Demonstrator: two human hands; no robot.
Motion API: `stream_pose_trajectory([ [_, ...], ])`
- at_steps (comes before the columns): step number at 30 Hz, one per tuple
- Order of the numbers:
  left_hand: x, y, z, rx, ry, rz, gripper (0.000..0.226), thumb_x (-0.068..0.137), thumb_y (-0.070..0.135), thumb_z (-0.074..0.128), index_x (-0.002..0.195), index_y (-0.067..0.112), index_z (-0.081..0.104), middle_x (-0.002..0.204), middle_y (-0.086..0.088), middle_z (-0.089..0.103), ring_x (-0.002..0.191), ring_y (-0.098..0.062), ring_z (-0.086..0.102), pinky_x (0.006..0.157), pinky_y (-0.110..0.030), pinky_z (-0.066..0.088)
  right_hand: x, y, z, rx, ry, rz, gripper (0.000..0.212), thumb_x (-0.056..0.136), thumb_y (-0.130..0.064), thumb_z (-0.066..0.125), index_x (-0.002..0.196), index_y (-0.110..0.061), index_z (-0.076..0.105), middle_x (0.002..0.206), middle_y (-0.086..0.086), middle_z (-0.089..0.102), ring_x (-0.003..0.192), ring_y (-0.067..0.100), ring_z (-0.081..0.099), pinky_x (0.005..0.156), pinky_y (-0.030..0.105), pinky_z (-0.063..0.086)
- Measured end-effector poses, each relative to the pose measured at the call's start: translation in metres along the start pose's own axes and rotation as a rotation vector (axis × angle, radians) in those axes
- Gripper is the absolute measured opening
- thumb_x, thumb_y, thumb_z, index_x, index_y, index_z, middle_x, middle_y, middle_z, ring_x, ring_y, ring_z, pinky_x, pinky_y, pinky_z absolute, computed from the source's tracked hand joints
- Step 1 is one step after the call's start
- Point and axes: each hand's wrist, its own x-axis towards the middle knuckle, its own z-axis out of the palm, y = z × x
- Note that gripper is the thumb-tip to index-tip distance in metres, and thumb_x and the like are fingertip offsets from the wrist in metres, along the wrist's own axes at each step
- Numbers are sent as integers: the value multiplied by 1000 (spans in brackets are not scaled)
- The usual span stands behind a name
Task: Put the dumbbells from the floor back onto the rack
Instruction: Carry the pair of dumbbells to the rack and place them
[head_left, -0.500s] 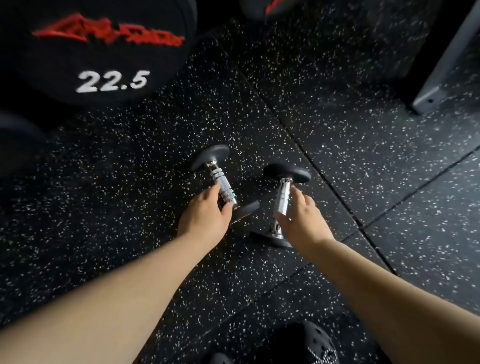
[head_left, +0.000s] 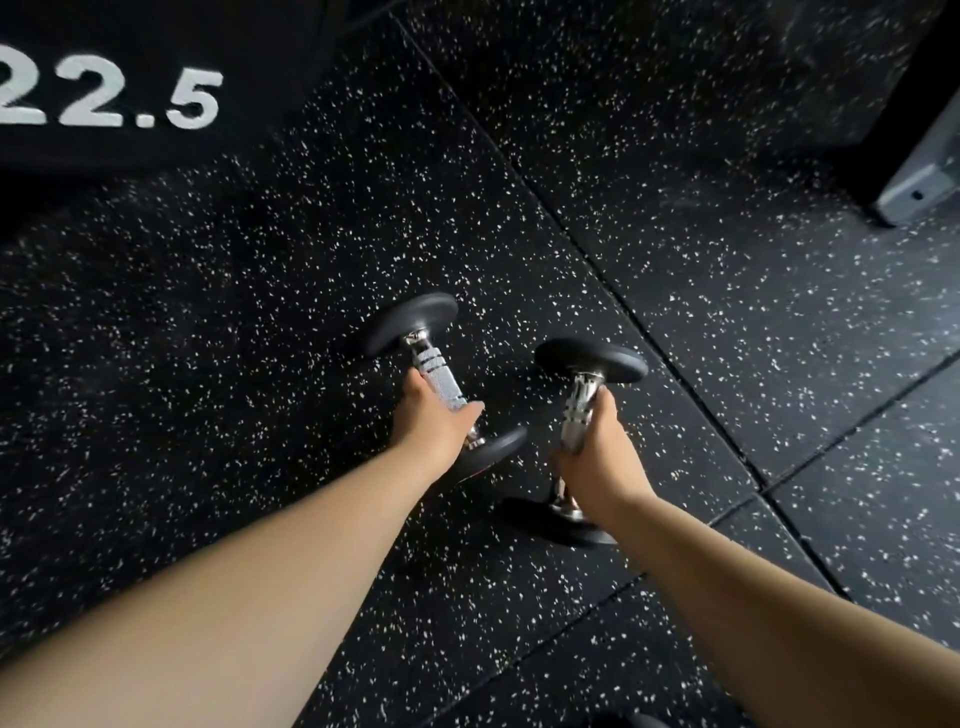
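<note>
Head view, floor (head_left: 675, 218): black rubber tiles with white flecks.
Big weight (head_left: 130, 78): far left, marked 22.5.
Left dumbbell (head_left: 441, 387): on the floor, left hand (head_left: 436, 426) wrapped round its handle.
Right dumbbell (head_left: 582, 415): just beside it, right hand (head_left: 597, 457) closed round its handle.

left dumbbell (head_left: 435, 382) beside right dumbbell (head_left: 583, 415), large weight (head_left: 130, 78) far left

Flooring: black rubber tiles (head_left: 701, 249) with white flecks, seams running diagonally.
Large weight: black face (head_left: 130, 78) marked "22.5" in white, upper left.
Metal foot: grey bracket (head_left: 922, 189) with bolt hole, right edge.
</note>
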Motion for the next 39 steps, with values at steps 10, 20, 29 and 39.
stream_pose_trajectory([
  [10,8,-3,-1,-109,42,-138,42,77,17,66,110,13,40,99,-6,56,72,-22,55,52,-27,42,10,2,7,108,18,186,38,83,-7,58,116,-8,40,78,-4,49,65,10,47,50,27,31],
  [20,-11,-2,-43,14,-58,-20,45,78,17,63,115,17,38,102,-6,54,79,-21,55,55,-30,40,2,-15,-12,-17,-24,170,26,85,-8,49,110,-8,43,93,11,58,78,28,55,63,32,39],
  [29,-100,31,-107,-61,-158,36,57,79,13,62,126,23,31,104,-3,55,85,-21,58,70,-36,49,-62,-92,-78,-21,-65,101,34,83,-2,52,114,-14,44,92,6,60,78,24,58,63,33,46],
  [39,-261,117,-234,-94,-142,99,69,82,15,64,138,21,24,117,-3,52,96,-24,56,73,-34,47,-213,-214,-197,53,-85,83,33,84,2,51,108,-19,45,90,3,62,78,23,63,64,42,54],
])
